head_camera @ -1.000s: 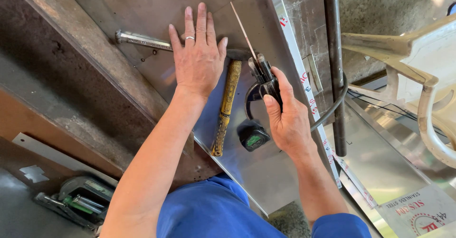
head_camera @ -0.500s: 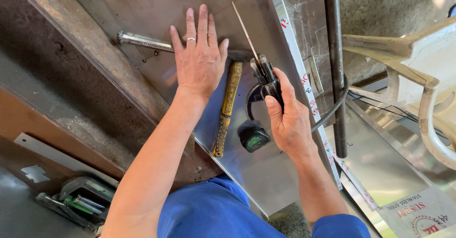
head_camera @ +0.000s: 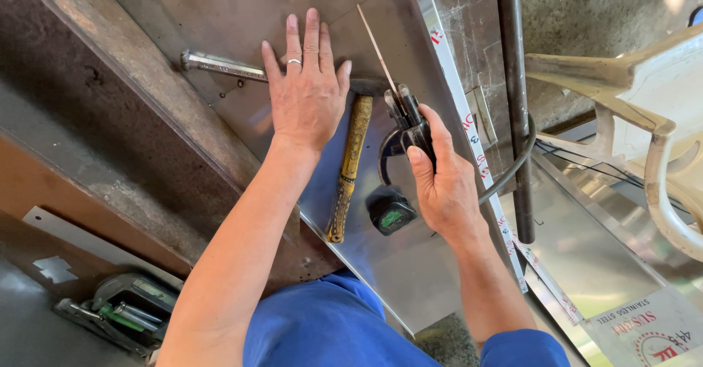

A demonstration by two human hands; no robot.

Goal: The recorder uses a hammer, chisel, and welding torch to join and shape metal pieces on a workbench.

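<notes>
My left hand (head_camera: 307,92), with a ring on one finger, lies flat and spread on a stainless steel sheet (head_camera: 410,257). A hammer with a worn yellow wooden handle (head_camera: 349,166) lies on the sheet just right of that hand; its head is partly hidden under my palm. My right hand (head_camera: 439,184) grips black metal snips (head_camera: 405,118) whose jaws sit at the sheet near a thin raised strip of metal (head_camera: 375,45). A small black tape measure with a green face (head_camera: 390,212) rests beside my right wrist.
A steel bolt or rod (head_camera: 220,65) lies on the sheet left of my left hand. A dark pipe (head_camera: 515,96) and black cable run down the right. A rusty workbench edge (head_camera: 110,118) is on the left, a tool (head_camera: 124,308) below, white plastic chairs (head_camera: 644,118) at right.
Both hands stay where they were on the sheet and snips; only a slight shift of the view is visible.
</notes>
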